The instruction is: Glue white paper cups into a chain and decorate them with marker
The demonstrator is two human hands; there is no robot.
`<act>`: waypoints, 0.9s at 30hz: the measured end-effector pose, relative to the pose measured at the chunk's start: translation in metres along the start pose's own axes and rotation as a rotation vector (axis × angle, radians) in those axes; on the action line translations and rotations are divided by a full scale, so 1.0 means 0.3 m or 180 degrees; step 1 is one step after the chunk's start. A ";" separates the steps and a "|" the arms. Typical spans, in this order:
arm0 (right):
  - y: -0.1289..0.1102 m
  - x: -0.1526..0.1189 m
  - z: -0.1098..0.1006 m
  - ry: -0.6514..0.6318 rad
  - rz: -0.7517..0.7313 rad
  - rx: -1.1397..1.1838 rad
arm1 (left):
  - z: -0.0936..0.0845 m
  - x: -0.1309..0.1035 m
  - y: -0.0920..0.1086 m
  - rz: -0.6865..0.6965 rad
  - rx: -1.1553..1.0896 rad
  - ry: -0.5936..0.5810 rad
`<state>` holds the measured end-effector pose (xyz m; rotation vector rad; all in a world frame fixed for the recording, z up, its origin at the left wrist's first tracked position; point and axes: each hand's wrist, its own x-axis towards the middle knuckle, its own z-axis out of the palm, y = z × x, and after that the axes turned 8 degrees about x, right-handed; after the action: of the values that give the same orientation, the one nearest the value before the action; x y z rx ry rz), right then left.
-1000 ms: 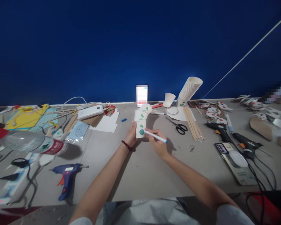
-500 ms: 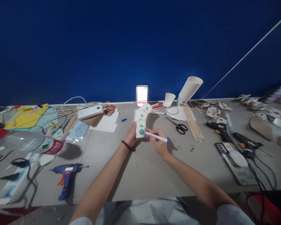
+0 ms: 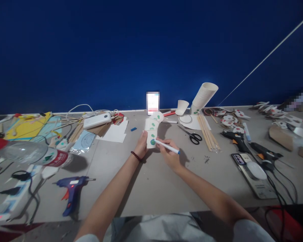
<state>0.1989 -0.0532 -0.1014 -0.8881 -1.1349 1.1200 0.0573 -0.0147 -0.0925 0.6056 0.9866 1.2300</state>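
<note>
My left hand (image 3: pixel 141 145) is closed on the left side of a curved chain of joined white paper cups (image 3: pixel 149 125) with green spots. At its near end is a round blue-and-green mark. My right hand (image 3: pixel 170 155) pinches a white marker pen (image 3: pixel 169 147) with a blue end; its tip meets the cup beside that mark. A small blue cap (image 3: pixel 133 129) lies to the left of the cups. Beyond them stands a phone-like screen (image 3: pixel 153 102), blurred out.
Scissors (image 3: pixel 194 136), wooden sticks (image 3: pixel 208 132) and a stack of paper cups (image 3: pixel 204 96) are to the right. A blue glue gun (image 3: pixel 72 191), plastic bottle (image 3: pixel 35 153) and power strip (image 3: pixel 19 195) lie left. Another phone (image 3: pixel 252 178) and black glue guns (image 3: pixel 236 139) sit far right.
The marker and my right hand have shifted very slightly to the left, with the pen's tip still at the round mark. My left hand keeps its hold on the cups.
</note>
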 end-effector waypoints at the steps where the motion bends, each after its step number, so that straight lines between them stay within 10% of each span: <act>1: 0.001 0.000 -0.001 -0.0004 -0.0016 -0.0018 | -0.001 0.000 -0.001 -0.0012 0.0003 -0.0015; 27: -0.017 0.000 0.000 -0.0142 -0.0421 -0.0407 | 0.001 0.005 -0.012 0.0210 -0.0040 -0.0009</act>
<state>0.1999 -0.0543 -0.0964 -0.8766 -1.2944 0.9716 0.0591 -0.0142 -0.0957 0.6342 0.9624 1.2923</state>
